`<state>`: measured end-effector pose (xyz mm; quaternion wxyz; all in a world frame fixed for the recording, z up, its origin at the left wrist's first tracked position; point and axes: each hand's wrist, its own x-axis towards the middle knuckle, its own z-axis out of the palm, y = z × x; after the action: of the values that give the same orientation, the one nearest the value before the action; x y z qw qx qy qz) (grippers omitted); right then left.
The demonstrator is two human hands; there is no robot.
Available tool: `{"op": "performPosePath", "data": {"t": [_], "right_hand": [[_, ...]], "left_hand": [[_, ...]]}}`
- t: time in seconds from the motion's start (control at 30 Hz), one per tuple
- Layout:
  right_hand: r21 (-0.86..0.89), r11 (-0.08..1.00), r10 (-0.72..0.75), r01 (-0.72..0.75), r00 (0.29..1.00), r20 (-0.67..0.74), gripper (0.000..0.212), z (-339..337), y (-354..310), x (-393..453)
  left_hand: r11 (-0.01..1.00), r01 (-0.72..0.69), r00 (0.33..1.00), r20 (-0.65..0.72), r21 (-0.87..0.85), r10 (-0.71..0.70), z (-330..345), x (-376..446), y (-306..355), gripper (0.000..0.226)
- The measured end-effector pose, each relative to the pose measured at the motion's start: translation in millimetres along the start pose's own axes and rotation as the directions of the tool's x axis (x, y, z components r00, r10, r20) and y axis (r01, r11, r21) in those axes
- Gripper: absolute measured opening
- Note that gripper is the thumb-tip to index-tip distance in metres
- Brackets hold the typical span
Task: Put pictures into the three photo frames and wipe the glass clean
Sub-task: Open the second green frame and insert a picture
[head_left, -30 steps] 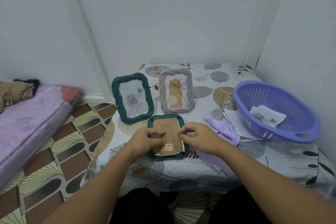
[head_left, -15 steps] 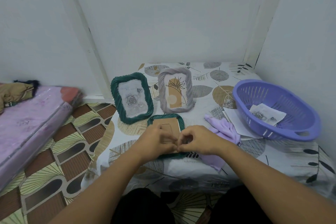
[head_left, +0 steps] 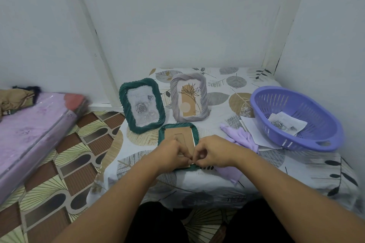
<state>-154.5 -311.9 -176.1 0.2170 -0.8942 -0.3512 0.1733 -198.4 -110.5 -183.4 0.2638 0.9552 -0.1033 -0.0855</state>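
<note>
Both hands have drawn together over the last second: the left hand [head_left: 173,154] and right hand [head_left: 214,152] now meet at the near edge of the face-down green frame [head_left: 178,134], fingers curled and pinching at its cardboard backing, probably fastening it. Two filled frames [head_left: 142,104] stand behind. A purple cloth [head_left: 240,138] waits on the leaf-print table [head_left: 296,165], the basket [head_left: 296,118] farther right, white walls beyond.
</note>
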Motion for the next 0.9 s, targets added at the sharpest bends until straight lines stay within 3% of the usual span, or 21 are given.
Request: {"op": "performPosePath", "data": {"t": [0.4, 0.57, 0.73, 0.9], "right_hand": [[0.08, 0.996, 0.035, -0.047, 0.989, 0.144, 0.008, -1, -2, 5], [0.076, 0.995, 0.058, -0.062, 0.997, 0.055, 0.007, 4, 2, 2], [-0.152, 0.988, -0.051, 0.036, 0.994, -0.094, 0.015, 4, -6, -5], [-0.069, 0.997, -0.054, 0.039, 0.971, -0.233, 0.017, 18, -2, -8]], "left_hand": [[1.0, 0.012, 1.0, 0.01, 0.006, -0.012, 1, 2, -1, 0.015], [1.0, 0.024, 1.0, 0.005, -0.019, -0.024, 2, 4, -2, 0.013], [1.0, 0.019, 1.0, 0.005, -0.021, -0.019, 2, 4, -3, 0.008], [1.0, 0.026, 1.0, 0.015, -0.011, -0.026, 2, 3, -2, 0.007]]}}
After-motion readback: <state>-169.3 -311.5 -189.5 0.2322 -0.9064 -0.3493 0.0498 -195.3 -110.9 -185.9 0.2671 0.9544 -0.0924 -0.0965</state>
